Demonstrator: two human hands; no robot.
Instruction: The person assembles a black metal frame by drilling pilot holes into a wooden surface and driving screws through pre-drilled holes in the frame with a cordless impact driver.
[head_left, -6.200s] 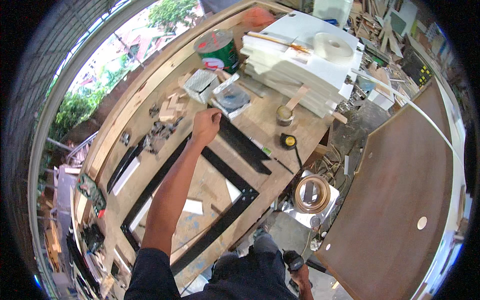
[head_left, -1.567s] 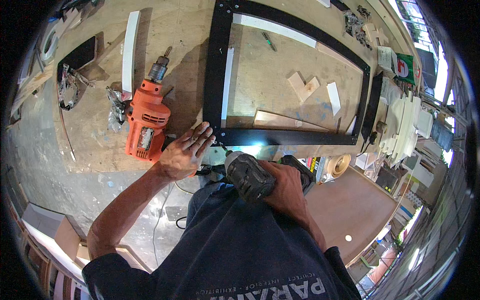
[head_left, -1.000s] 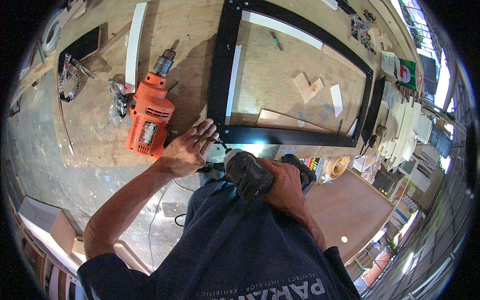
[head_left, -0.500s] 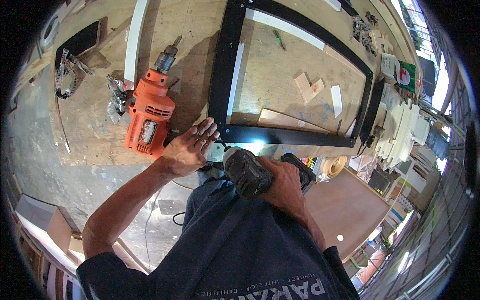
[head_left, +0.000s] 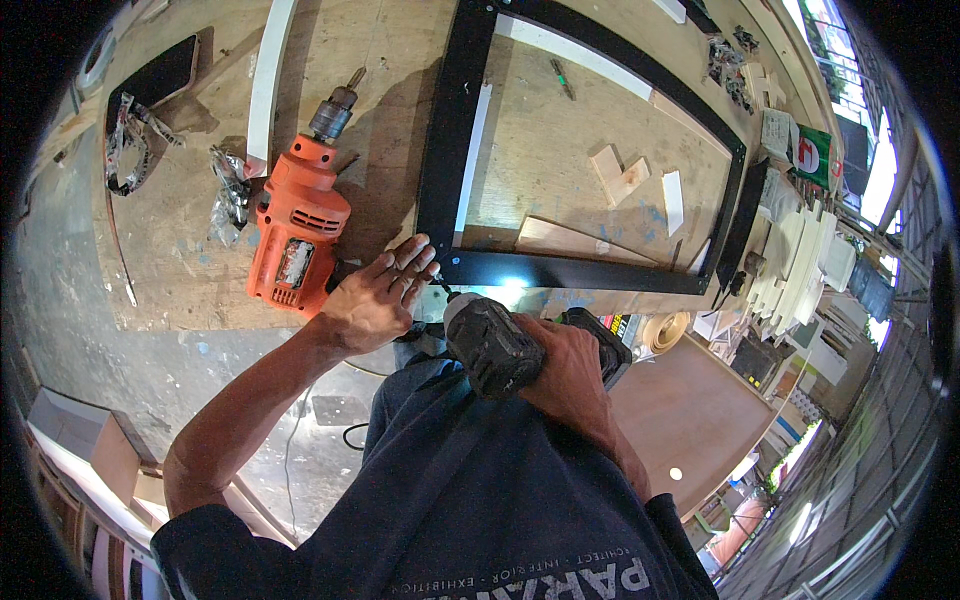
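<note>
A black rectangular frame [head_left: 590, 272] lies on the wooden workbench, its near left corner close to both hands. My right hand [head_left: 572, 368] is wrapped round the handle of a black cordless drill [head_left: 492, 345]. The drill's bit points at that corner, and its lamp throws a bright spot on the frame's near side. My left hand [head_left: 380, 295] rests at the corner with fingers stretched out, palm side partly up, its fingertips beside the frame. Just left of it lies an orange corded drill [head_left: 302, 225], its bit pointing away from me.
Inside the frame are wood offcuts [head_left: 618, 175] and a green pen-like tool [head_left: 562, 78]. A white strip [head_left: 266, 90], plastic bags [head_left: 229, 195] and a dark phone-like slab [head_left: 170, 72] lie on the left. Pale strips [head_left: 795, 260] are stacked at right. A tape roll [head_left: 664, 331] sits beyond the drill.
Both hands, the cordless drill and the frame hold nearly the same places. Only a very slight shift of the whole view shows.
</note>
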